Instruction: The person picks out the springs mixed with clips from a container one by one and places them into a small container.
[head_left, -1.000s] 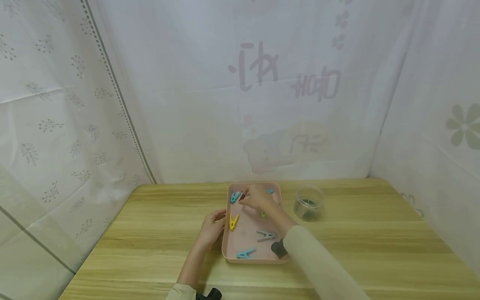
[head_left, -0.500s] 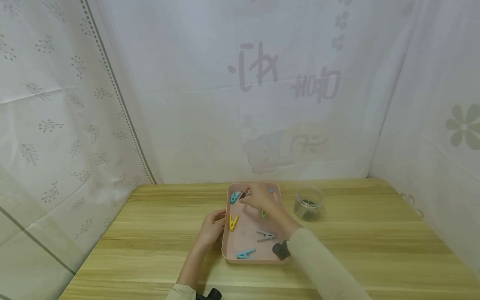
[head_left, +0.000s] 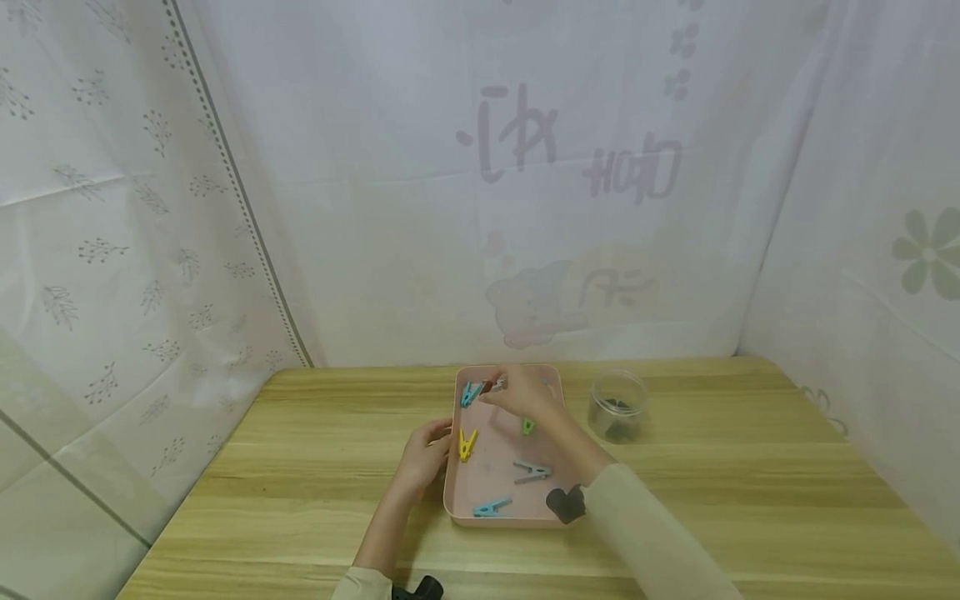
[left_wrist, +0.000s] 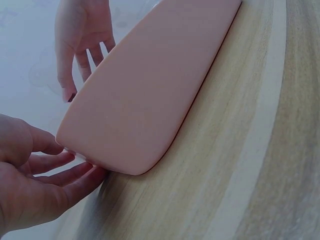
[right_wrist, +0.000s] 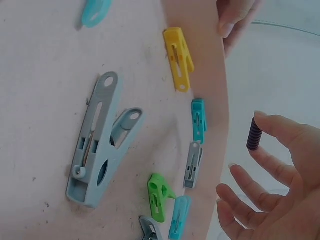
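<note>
My right hand is over the far part of the pink tray, pinching a small dark ribbed cylinder between thumb and forefinger. The other fingers of that hand spread loosely. My left hand rests against the tray's left side, its fingertips at the outer wall in the left wrist view. Several plastic clothespins lie in the tray: a yellow clothespin, a blue clothespin at far left, a green clothespin, a grey clothespin and a light-blue clothespin near the front.
To the right of the tray stands a clear round jar with dark pieces inside. Both stand on a wooden table. White patterned curtains hang behind the table and along both sides.
My right wrist and forearm have shifted slightly to the right, uncovering more of the green clothespin. The pinched cylinder stays nearly in place, and the left hand has not moved.
</note>
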